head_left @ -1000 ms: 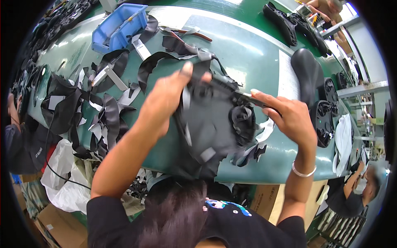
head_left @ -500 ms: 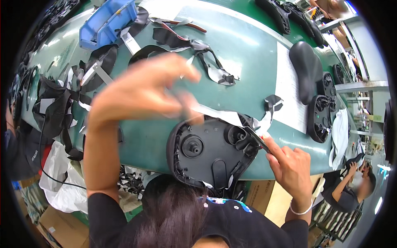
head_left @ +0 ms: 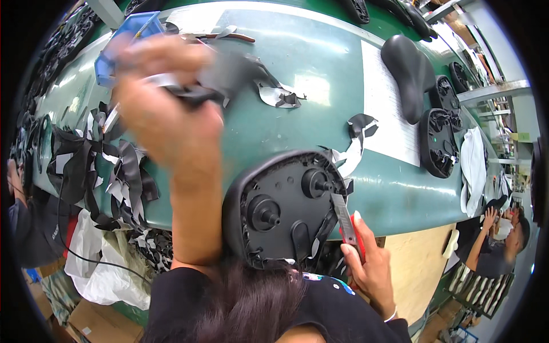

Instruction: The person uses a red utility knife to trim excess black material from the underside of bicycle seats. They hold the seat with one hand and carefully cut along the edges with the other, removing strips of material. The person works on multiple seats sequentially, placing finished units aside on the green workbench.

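An upturned black bicycle saddle point(head_left: 290, 206) rests at the table's near edge, its underside with two round spring mounts facing up. My right hand point(head_left: 369, 266) is closed around a red utility knife point(head_left: 353, 234), whose long blade point(head_left: 339, 207) reaches over the saddle's right rim. Above the table at the left, my left hand point(head_left: 166, 108) is blurred by motion. A black strip of cover material with a white backing point(head_left: 197, 94) is gripped in its fingers. A loose black-and-white offcut point(head_left: 355, 146) lies just beyond the saddle's right corner.
Dark offcuts point(head_left: 74, 151) pile up at the left, near a blue bin point(head_left: 103, 66). Beyond my left hand lies another scrap point(head_left: 277, 94). A finished saddle point(head_left: 407, 74) and upturned saddles point(head_left: 439, 143) stand at the right. A co-worker point(head_left: 497, 240) sits at far right.
My left hand has pulled the strip off the saddle's far edge and swung it away to the upper left. My right hand has drawn the knife back toward me.
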`<state>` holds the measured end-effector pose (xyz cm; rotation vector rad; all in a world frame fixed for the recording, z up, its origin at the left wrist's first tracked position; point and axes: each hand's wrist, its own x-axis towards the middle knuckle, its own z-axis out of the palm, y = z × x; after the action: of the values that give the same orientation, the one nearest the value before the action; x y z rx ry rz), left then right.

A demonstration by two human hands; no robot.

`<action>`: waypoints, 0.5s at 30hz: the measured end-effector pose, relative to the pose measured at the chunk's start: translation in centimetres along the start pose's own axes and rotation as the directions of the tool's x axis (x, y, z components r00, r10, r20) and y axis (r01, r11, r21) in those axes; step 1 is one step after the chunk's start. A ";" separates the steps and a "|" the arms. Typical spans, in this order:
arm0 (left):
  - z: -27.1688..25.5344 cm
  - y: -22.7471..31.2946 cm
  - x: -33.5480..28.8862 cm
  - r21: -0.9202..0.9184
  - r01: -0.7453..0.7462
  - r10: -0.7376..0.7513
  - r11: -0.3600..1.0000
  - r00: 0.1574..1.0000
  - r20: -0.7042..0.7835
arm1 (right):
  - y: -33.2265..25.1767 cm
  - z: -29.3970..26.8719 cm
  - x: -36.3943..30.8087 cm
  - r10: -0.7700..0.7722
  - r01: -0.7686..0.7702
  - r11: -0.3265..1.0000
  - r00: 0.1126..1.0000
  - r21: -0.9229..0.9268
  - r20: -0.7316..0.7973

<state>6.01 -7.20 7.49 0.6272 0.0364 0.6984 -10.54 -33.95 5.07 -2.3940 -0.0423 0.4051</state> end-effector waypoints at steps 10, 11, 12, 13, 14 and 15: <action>-9.1 0.0 -1.3 0.978 0.040 -0.851 0.204 0.501 0.157 | 1.2 1.9 8.5 -0.296 0.366 0.916 0.893 0.164 -0.339; -9.8 -0.3 0.5 0.940 0.153 -0.791 0.304 0.590 0.160 | 1.5 0.6 10.8 -0.254 0.360 0.903 0.887 0.233 -0.385; -9.9 -0.3 2.5 0.877 0.258 -0.678 0.406 0.728 0.101 | 0.1 -1.6 13.1 -0.161 0.323 0.916 0.841 0.240 -0.517; -9.6 -1.0 4.1 0.782 0.341 -0.572 0.522 0.820 0.024 | -1.1 -4.2 15.0 -0.051 0.269 0.931 0.764 0.245 -0.644; -9.2 -1.9 5.0 0.719 0.373 -0.484 0.586 0.873 -0.057 | -1.2 -5.9 17.5 -0.095 0.338 0.912 0.724 0.232 -0.683; -8.2 -3.2 5.5 0.644 0.392 -0.401 0.657 0.905 -0.142 | -1.2 -7.6 20.1 -0.138 0.404 0.891 0.675 0.207 -0.724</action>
<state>10.25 -1.37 0.00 1.2706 0.4206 0.2246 11.00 -35.12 5.68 -1.9845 0.0100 -0.6135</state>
